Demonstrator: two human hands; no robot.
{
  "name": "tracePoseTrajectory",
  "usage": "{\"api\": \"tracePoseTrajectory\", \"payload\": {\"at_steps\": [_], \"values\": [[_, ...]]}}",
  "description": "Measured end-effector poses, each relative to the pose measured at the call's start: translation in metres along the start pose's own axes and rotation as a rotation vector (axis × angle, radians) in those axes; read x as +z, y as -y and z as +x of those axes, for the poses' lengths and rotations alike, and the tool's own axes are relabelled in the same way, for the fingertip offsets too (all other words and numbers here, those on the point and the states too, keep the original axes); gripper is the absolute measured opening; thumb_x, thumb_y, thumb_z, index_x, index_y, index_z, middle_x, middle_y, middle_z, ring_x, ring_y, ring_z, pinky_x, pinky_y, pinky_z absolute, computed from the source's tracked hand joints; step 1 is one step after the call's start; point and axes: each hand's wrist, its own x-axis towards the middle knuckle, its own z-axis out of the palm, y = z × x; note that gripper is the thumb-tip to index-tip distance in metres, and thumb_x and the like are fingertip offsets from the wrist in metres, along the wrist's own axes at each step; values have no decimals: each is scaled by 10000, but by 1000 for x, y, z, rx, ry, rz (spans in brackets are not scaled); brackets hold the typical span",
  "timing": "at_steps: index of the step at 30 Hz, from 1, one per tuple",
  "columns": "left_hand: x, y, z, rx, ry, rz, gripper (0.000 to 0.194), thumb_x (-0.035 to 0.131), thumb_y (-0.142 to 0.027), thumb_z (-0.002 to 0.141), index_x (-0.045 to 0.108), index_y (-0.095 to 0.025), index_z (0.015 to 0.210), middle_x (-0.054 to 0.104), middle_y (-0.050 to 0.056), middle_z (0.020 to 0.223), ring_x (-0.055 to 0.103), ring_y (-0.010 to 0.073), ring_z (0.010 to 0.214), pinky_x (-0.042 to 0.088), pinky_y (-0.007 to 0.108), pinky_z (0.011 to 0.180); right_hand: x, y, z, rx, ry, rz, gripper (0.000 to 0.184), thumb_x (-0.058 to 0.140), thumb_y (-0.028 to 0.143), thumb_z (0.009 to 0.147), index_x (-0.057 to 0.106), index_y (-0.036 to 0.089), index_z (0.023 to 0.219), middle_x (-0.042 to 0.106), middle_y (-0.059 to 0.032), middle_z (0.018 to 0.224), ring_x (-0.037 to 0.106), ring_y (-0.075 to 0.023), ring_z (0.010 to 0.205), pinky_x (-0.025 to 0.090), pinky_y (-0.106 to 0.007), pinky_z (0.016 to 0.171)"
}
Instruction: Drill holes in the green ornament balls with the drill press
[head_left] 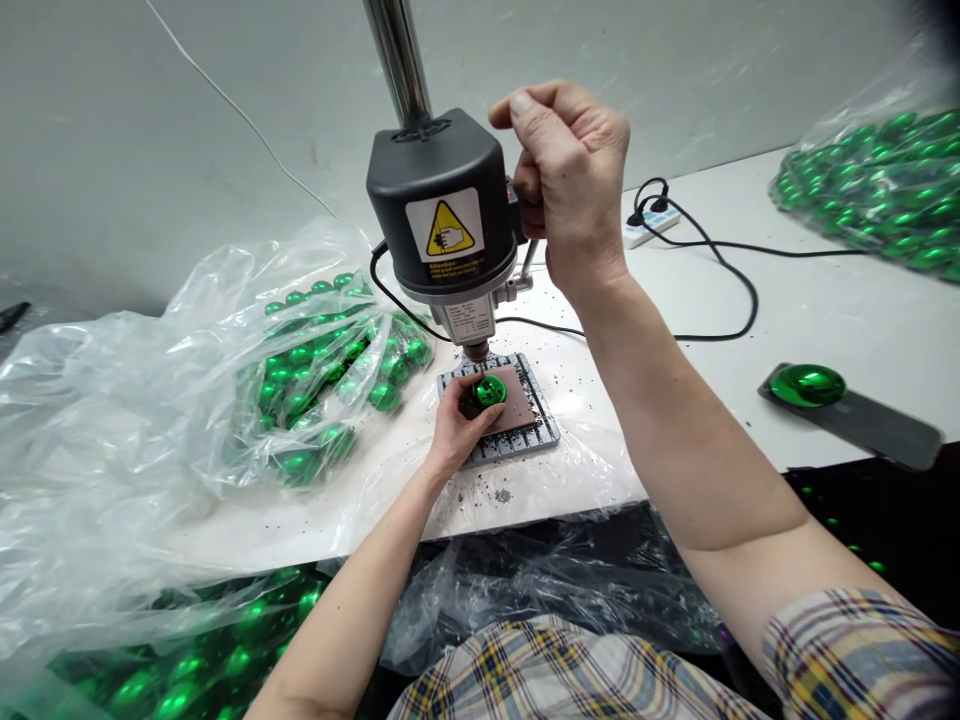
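Observation:
Under the chuck of a small bench drill press (439, 215), my left hand (454, 425) grips a shiny green ball (491, 390) between thumb and fingers. The ball sits on a pinkish-brown board (517, 400) that lies over the press's slotted grey metal base (551, 430). The drill bit is just above or at the ball; whether it touches, I cannot tell. My right hand (574, 165) is raised beside the motor housing, its fingers curled round the feed lever (529, 262), whose upper end is hidden by the hand.
A clear plastic bag (202, 320) of green balls spreads over the table's left side; another bag (877, 190) stands far right. A green ball (808, 384) rests on a phone (885, 425). Black cable runs to a power strip (651, 226). More green balls (217, 650) are below the table edge.

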Motion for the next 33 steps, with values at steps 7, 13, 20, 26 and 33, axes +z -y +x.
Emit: {"api": "tracePoseTrajectory", "payload": {"at_steps": [7, 13, 20, 26, 33], "values": [[-1, 5, 1, -4, 13, -37, 484, 914, -291, 647, 649, -203, 1042, 699, 55, 1001, 638, 225, 964, 471, 339, 904, 0, 1, 0, 1, -7, 0, 225, 577, 291, 970, 591, 229, 755, 356, 35, 536, 304, -104, 452, 304, -254, 416], [-2, 4, 0, -22, 29, -35, 516, 922, -324, 642, 633, -209, 1054, 704, 59, 1019, 645, 243, 1009, 491, 363, 932, -4, 4, -13, -39, 7, 2, 210, 604, 309, 954, 605, 242, 754, 369, 31, 554, 279, -117, 444, 266, -294, 419], [-1, 7, 1, 18, 44, -38, 489, 903, -341, 676, 616, -213, 1051, 701, 64, 1028, 645, 237, 1004, 488, 372, 947, -13, -3, -56, -176, -121, -128, 181, 575, 422, 977, 624, 278, 880, 558, -15, 708, 361, -125, 470, 311, -308, 455], [-1, 9, 0, 19, 49, -57, 482, 896, -319, 687, 620, -216, 1068, 687, 61, 1069, 628, 235, 1050, 471, 373, 993, -19, -23, -77, -223, -212, -157, 243, 563, 538, 926, 630, 309, 875, 530, -10, 626, 338, -148, 416, 283, -341, 418], [-1, 10, -1, -8, 36, -89, 497, 911, -293, 670, 636, -208, 1075, 678, 65, 1066, 627, 233, 1052, 472, 351, 976, -31, -56, -94, -351, -211, -44, 134, 602, 514, 918, 670, 406, 875, 581, 23, 623, 309, -135, 359, 275, -341, 405]]}}
